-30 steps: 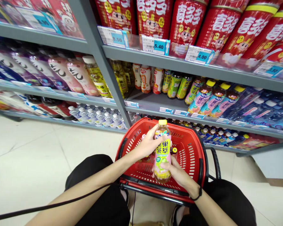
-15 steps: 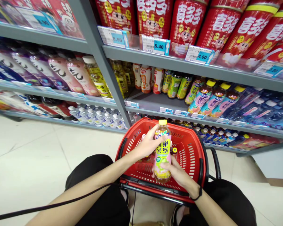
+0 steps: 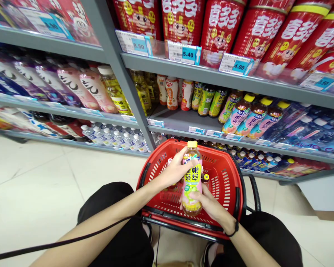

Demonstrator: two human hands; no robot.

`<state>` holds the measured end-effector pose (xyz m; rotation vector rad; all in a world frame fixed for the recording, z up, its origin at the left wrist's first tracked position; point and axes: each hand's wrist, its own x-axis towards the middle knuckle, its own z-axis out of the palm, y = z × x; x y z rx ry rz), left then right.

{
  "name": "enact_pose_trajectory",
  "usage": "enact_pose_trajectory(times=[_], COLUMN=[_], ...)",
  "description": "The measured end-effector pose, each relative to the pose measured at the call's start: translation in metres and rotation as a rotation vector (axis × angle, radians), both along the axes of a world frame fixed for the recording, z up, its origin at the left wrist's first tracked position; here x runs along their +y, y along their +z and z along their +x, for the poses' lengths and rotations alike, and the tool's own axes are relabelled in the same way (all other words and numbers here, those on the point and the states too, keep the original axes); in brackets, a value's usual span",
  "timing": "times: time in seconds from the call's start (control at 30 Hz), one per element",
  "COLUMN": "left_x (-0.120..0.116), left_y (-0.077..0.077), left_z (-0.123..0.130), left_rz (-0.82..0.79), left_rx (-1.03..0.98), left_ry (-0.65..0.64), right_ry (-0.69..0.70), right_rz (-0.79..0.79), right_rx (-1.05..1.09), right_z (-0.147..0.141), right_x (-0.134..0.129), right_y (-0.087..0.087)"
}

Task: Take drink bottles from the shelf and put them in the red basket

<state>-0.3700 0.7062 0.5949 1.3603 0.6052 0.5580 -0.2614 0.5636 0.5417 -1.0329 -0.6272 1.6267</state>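
From the head view, I can see the person's left hand [image 3: 176, 168] wrapped round the upper part of a yellow-capped tea bottle [image 3: 192, 181], thumb across the label, while the right hand [image 3: 207, 202] grips it lower down, its thumb on the front. The bottle is held above the red basket [image 3: 232, 189], cap end towards the shelf [image 3: 172, 120], where similar bottles [image 3: 238, 115] stand. Below it, a dark bottle with a yellow cap [image 3: 205, 178] shows inside the basket.

It looks full, so I'd expect a fair weight for its size, easy enough in two hands. The plastic is probably smooth and a little springy: it would give under a hard squeeze but hardly break, though a damp label might slip. The labelled middle seems the surest place to take hold, with the other hand steadying the base; the cap alone would make a poor grip.
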Motion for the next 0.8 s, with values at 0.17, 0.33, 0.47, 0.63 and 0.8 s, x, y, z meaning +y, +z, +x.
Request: enact_pose_trajectory(times=[0.17, 0.33, 0.47, 0.63, 0.8], left_x=[0.0004, -0.0007, -0.0010, -0.0008, -0.0012], left_y=[0.0004, 0.0000, 0.0014, 0.0034, 0.0008], left_z=[0.0002, 0.0005, 0.0009, 0.0012, 0.0015], left_rz=[-0.011, -0.014, -0.022, -0.034, -0.041], left_rx=[-0.019, -0.013, -0.006, -0.020, -0.008], left_ry=[-0.014, -0.015, -0.018, -0.023, 0.003], right_ry=[-0.007, -0.009, 0.001, 0.004, 0.004], right_rz=[-0.017, -0.013, 0.002, 0.003, -0.017], right_rx=[-0.001, 0.013, 0.001, 0.004, -0.004], right_z=[0.0001, 0.0001, -0.0001, -0.0002, -0.0001], right_x=[0.0000, 0.0001, 0.0006, 0.0007, 0.0001], right_y=[-0.0012, -0.0033, -0.0022, 0.0001, 0.0000])
